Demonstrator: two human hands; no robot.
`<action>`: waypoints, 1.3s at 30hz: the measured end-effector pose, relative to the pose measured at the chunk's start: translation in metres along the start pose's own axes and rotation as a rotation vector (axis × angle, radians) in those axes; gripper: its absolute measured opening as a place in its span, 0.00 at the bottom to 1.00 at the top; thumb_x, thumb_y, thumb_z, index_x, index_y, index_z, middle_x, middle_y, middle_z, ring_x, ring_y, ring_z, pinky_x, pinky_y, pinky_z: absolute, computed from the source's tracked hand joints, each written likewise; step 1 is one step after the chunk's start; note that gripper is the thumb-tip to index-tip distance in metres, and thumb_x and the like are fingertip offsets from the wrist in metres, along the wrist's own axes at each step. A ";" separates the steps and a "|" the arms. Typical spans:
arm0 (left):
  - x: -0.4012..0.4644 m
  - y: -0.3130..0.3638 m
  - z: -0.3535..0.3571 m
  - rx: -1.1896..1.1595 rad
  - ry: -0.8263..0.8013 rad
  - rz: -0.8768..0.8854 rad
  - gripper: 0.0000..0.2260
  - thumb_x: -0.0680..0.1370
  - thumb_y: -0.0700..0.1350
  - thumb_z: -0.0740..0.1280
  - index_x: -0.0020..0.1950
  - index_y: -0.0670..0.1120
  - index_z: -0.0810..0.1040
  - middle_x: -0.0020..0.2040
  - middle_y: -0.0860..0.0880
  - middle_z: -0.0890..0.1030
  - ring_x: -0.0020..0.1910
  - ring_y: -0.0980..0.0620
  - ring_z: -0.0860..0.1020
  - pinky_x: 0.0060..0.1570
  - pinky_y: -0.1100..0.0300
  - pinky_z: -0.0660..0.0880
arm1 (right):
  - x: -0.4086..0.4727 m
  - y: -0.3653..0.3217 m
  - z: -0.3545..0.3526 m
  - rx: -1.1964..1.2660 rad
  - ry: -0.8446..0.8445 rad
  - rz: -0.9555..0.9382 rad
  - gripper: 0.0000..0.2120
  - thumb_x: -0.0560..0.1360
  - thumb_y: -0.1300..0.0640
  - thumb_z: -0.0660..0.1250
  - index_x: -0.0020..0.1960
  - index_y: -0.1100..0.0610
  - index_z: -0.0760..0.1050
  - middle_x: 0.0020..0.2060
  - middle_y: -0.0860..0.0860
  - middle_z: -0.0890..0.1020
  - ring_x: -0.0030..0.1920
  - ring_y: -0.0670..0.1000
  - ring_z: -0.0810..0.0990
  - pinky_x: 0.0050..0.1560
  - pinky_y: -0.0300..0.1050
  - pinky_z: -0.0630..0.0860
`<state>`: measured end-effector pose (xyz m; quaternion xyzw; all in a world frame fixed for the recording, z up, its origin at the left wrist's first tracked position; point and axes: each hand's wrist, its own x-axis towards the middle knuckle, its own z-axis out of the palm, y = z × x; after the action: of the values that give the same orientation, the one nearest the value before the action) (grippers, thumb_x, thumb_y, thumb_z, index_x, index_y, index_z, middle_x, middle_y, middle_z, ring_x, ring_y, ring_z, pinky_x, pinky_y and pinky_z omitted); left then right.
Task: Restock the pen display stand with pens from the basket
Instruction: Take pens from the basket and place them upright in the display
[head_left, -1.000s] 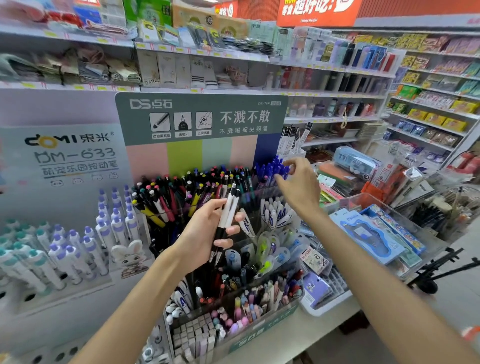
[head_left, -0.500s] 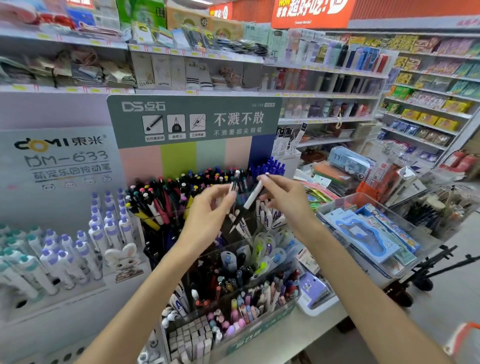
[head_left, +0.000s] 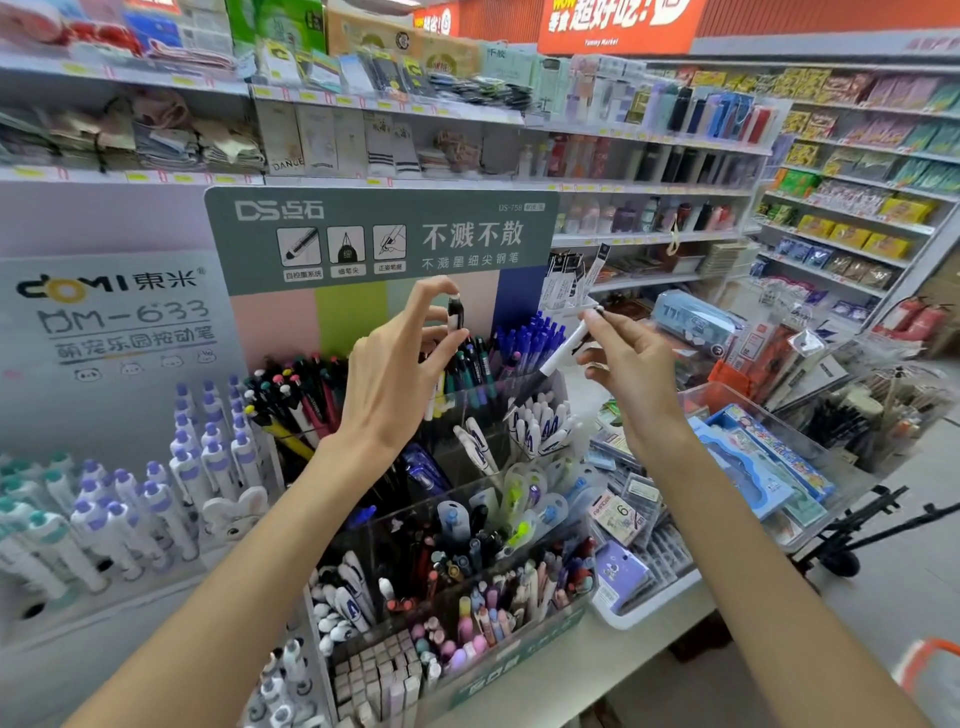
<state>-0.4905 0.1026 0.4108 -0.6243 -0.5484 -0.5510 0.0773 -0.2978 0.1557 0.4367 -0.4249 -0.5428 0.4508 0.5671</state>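
Up above the pen display stand (head_left: 467, 415), the left hand (head_left: 395, 384) pinches a black-and-white pen (head_left: 455, 313) upright — its grip closed on it — while the right hand (head_left: 631, 369) pinches a white pen (head_left: 563, 348), tilted, alongside.

L hand (head_left: 395, 374) w/ pens (head_left: 455, 314) above pen stand (head_left: 467, 613); R hand (head_left: 631, 364) w/ pen (head_left: 563, 345) just right. Tray (head_left: 654, 605) below R hand.

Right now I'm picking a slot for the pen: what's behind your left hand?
Behind the left hand stand dark-capped pens in the display stand. The hand covers the compartment's middle, so free space there cannot be seen.
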 end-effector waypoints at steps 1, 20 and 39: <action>-0.001 -0.002 0.002 0.028 0.003 0.015 0.18 0.76 0.49 0.70 0.61 0.56 0.65 0.50 0.52 0.84 0.44 0.56 0.83 0.42 0.58 0.80 | 0.000 -0.001 -0.002 0.012 0.002 0.000 0.05 0.77 0.56 0.67 0.49 0.57 0.80 0.33 0.47 0.78 0.31 0.43 0.75 0.33 0.34 0.73; -0.005 -0.034 0.023 0.681 -0.153 0.152 0.10 0.71 0.46 0.75 0.46 0.44 0.77 0.43 0.47 0.82 0.49 0.43 0.78 0.37 0.53 0.75 | 0.006 -0.002 -0.012 0.080 0.026 -0.002 0.05 0.77 0.56 0.66 0.48 0.56 0.80 0.35 0.49 0.79 0.34 0.45 0.76 0.38 0.37 0.74; -0.039 0.002 -0.046 0.363 -0.108 -0.195 0.17 0.76 0.46 0.68 0.65 0.47 0.73 0.58 0.50 0.78 0.59 0.50 0.72 0.55 0.60 0.66 | 0.050 0.022 0.043 -0.903 -0.213 -0.440 0.11 0.73 0.50 0.71 0.52 0.53 0.80 0.42 0.47 0.83 0.44 0.47 0.80 0.45 0.42 0.74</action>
<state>-0.5086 0.0459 0.3990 -0.5725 -0.6998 -0.4140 0.1054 -0.3413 0.2094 0.4290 -0.4548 -0.8149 0.0820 0.3498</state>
